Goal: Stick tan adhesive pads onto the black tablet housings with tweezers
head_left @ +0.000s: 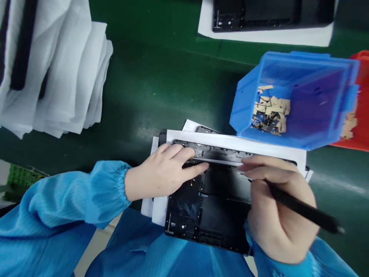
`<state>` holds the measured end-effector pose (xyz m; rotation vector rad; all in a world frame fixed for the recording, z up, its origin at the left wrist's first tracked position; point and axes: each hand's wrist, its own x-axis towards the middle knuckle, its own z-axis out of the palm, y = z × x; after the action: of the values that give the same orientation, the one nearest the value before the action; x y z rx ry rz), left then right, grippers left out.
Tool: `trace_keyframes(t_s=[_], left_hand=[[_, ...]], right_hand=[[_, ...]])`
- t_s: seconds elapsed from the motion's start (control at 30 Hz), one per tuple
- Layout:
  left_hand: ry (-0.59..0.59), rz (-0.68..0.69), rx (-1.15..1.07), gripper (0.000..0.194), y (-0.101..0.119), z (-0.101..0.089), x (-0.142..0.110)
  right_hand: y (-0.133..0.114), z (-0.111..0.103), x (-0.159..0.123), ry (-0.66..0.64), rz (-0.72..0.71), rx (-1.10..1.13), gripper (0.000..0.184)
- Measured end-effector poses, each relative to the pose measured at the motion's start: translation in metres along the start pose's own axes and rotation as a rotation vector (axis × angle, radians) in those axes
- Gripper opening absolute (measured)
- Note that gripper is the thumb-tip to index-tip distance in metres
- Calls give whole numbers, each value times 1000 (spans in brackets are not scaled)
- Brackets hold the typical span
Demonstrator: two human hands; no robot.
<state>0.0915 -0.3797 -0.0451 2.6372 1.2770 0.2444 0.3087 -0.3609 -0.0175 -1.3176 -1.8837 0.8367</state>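
A black plastic tablet-like casing [225, 223] lies on white sheets in front of me, with a long narrow section [221, 154] along its far edge. My left hand [161, 175] rests on the far left of this casing, its fingers stretched out and touching the narrow section. In my right hand [284, 219] is a black pen-shaped tool [305, 207], its thick end pointing down to the right. The fingertips of that hand are over the right part of the narrow section. They hide the tool's working end, so its exact kind cannot be made out.
Just beyond the casing stands a blue bin [245, 100] holding small beige-tabbed pieces [273, 109]. A red bin [363, 77] is behind it at right. Another black casing [271, 15] lies at the top. White foam sheets [75, 77] are stacked at left on the green table [158, 77].
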Motion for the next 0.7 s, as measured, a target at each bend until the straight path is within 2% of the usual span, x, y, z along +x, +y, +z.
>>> trace_keyframes(t_s=[0.13,0.17,0.27,0.37,0.47,0.53,0.6,0.7], left_hand=[[187,-19,-128,40,-5,4,-15],[218,-23,-134,37,-6,5,-19],[212,-11,-76,34,-8,5,-28],[173,-3,-36,38,-8,5,-29],[166,23,7,39,-5,5,-26],[143,32,33,40,0,4,-25],[117,-8,42,43,6,3,-24],[101,-53,28,46,11,2,-24]], right_hand=[[-15,12,-13,-224,-170,-384,5],[-18,18,-17,-255,-198,-497,11],[-19,32,-26,-289,-267,-701,20],[-14,28,-18,-331,-221,-685,18],[-8,16,3,-373,-123,-572,15],[-8,12,16,-360,-108,-534,12],[-13,14,20,-325,-166,-552,11],[-24,27,10,-317,-367,-633,18]])
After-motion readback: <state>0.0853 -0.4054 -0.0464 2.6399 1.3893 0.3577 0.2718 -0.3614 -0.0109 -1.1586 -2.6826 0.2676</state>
